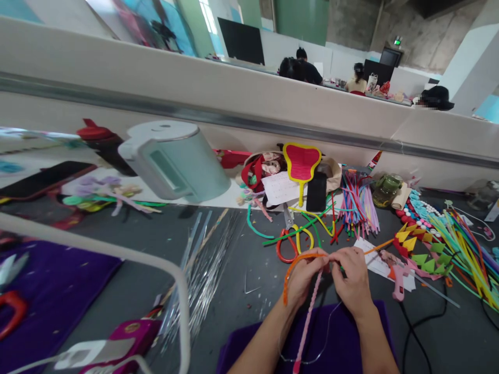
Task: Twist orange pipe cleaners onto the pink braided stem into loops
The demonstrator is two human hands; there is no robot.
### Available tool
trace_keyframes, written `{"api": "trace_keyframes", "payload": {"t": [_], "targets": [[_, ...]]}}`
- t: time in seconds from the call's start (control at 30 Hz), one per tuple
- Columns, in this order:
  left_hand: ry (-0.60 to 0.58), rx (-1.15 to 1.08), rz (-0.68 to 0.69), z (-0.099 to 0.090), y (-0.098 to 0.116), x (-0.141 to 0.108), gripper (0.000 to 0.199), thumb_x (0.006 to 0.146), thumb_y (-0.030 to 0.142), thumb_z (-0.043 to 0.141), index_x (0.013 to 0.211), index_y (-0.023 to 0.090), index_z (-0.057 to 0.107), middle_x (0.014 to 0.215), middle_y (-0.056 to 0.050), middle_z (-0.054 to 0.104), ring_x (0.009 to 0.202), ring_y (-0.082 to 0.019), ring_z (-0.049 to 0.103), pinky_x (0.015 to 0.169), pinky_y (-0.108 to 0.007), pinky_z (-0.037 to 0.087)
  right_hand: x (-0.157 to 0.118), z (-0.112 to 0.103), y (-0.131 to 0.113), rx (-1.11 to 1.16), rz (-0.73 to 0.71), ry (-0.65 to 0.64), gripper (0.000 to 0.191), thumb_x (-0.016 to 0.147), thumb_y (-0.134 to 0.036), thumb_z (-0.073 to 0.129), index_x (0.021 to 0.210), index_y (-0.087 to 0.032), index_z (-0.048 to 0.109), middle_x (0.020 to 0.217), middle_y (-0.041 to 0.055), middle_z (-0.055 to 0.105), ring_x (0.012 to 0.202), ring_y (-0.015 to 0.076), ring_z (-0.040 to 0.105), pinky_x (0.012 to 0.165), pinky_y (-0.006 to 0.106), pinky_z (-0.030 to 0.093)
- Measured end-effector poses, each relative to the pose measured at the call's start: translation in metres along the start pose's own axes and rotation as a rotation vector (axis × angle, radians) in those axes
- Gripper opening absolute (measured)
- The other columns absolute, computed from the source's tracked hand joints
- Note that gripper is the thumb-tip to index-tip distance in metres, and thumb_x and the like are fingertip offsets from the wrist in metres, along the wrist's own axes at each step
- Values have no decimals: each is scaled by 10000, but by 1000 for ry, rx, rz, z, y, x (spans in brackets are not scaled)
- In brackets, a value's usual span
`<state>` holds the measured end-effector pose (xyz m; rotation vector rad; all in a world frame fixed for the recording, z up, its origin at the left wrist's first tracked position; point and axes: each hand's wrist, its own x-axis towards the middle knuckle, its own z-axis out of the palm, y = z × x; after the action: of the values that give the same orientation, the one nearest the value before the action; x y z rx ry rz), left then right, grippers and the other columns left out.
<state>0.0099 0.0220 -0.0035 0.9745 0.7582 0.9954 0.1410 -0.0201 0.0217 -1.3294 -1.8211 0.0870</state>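
Premises: a shared craft workroom. Evidence found on the grey worktop (218, 228): bundled coloured pipe cleaners (356, 202), scissors (287, 244), a pink glue gun (399, 280) and loose metallic strips (210, 270). A kettle (181, 161) stands alongside (a domestic touch). Beyond the low partition (249, 104), seated people (307, 67) occupy further desks fitted with dark screens (241, 41).

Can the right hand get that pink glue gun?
Probably yes: the pink glue gun lies right beside the right hand, with nothing tall between. But its fingers look busy at the orange strip.
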Motion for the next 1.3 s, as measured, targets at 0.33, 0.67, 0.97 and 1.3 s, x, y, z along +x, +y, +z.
{"api": "trace_keyframes", "payload": {"t": [0.33, 0.67, 0.97, 1.3], "targets": [[-11, 59, -37, 0, 8, 0, 101, 678, 246, 629, 680, 145, 624, 608, -5, 595, 612, -146, 538, 597, -239, 394, -4, 4, -1, 10, 77, 27, 228, 845, -96, 472, 1035, -210, 527, 858, 53, 623, 822, 201, 570, 810, 391, 425], [77, 220, -53, 5, 10, 1, 76, 621, 226, 583, 634, 154, 605, 553, 24, 551, 526, -115, 458, 501, -215, 329, -4, 3, 0, 30, 126, 1, 251, 836, -92, 482, 1063, -193, 519, 857, 48, 632, 832, 194, 586, 828, 389, 445], [163, 315, -43, 10, 4, 1, 60, 620, 235, 561, 618, 174, 564, 537, 49, 493, 517, -108, 418, 498, -215, 333, -4, 2, 3, -16, 130, 11, 238, 831, -91, 488, 1042, -192, 530, 865, 44, 640, 840, 194, 575, 822, 372, 439], [124, 276, -72, 4, -2, 3, 60, 607, 235, 542, 574, 187, 534, 546, 44, 472, 546, -120, 441, 540, -225, 379, -3, 5, 4, -80, 66, -8, 241, 838, -86, 451, 1039, -194, 529, 866, 48, 647, 813, 195, 584, 817, 380, 417]]}}
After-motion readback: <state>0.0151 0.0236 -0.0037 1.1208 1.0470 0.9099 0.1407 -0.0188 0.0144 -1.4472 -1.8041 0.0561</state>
